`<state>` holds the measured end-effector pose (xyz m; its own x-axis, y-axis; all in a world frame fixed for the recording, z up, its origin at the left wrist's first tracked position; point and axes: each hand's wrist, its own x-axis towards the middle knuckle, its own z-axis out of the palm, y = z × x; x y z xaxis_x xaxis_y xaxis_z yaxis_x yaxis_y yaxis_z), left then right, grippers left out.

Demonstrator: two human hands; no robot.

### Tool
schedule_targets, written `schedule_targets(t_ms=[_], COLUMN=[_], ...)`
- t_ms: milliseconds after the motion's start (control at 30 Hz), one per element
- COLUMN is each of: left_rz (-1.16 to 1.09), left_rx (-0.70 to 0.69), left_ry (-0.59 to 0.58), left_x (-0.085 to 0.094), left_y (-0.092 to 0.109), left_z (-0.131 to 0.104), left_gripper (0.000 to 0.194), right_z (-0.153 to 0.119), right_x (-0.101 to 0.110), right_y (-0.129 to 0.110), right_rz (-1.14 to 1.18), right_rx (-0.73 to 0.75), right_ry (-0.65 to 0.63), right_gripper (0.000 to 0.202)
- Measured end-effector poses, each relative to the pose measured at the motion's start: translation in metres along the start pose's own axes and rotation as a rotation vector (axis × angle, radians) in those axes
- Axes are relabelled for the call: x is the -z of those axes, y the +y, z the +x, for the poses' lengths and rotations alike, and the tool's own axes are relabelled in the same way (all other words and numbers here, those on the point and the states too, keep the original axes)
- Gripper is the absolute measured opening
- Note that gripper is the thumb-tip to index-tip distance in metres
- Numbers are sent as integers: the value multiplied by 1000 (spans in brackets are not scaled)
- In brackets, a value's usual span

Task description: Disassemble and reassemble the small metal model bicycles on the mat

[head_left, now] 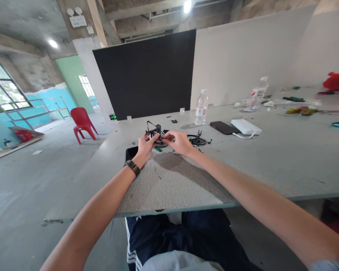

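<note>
A small black model with a spoked wheel and a thin frame (158,129) is held above the grey table (169,188). My left hand (147,145) grips its left side, with the thumb pressed against it. At its right side, my right hand (177,140) has thumb and forefinger pinched together close to the wheel; whatever lies between those fingertips is too small to make out. Another black wheeled part (197,140) lies just right of my right hand. Small green pieces (158,149) are on the table under the hands.
A black tray-like object (131,153) sits beside my left wrist. Farther right are a water bottle (201,107), a dark phone (224,127), a white power bank with a cable (246,127) and a second bottle (258,96). A black panel (147,75) stands behind the table.
</note>
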<state>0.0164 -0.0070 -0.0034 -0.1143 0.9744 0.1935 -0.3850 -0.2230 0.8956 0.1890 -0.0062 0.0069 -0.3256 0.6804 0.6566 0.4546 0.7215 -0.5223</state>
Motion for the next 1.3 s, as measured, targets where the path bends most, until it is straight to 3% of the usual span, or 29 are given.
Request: schedule_targets(t_ms=[467,1300], left_rz=[-34,-103], left_rx=[19,3], left_ry=[-20,-71], left_x=[3,2], left_y=[-2,1], left_z=[4,5], left_gripper=[28,27], right_z=[-1,-5], right_x=[-2,-6], right_y=[-2,-4], right_rz=[17,-21], right_rx=[-7,63], right_ry=[3,132], right_gripper=[19,15])
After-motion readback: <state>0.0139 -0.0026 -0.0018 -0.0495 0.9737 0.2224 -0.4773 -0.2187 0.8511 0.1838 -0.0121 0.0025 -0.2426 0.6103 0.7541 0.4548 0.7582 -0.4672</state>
